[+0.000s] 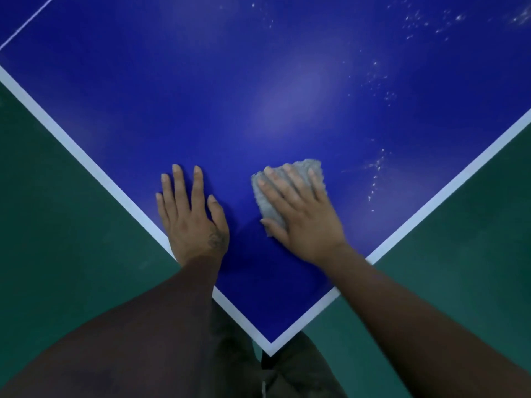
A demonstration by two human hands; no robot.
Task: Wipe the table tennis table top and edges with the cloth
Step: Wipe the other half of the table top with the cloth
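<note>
The blue table tennis table top (pixel 258 81) fills most of the view, with its white-edged corner (pixel 270 350) pointing at me. My right hand (pixel 301 214) lies flat with straight fingers on a grey cloth (pixel 267 208), pressing it onto the blue surface near the corner. My left hand (pixel 192 216) rests flat on the table beside the left white edge line (pixel 86 162), fingers spread, holding nothing. White specks and smears (pixel 376 173) dot the surface to the right of the cloth and further back.
Green floor (pixel 51 225) lies on both sides of the corner. The right white edge line (pixel 459 179) runs up to the right. A thin white line (pixel 26 24) crosses the far left of the table. My dark trousers (pixel 287 377) show below the corner.
</note>
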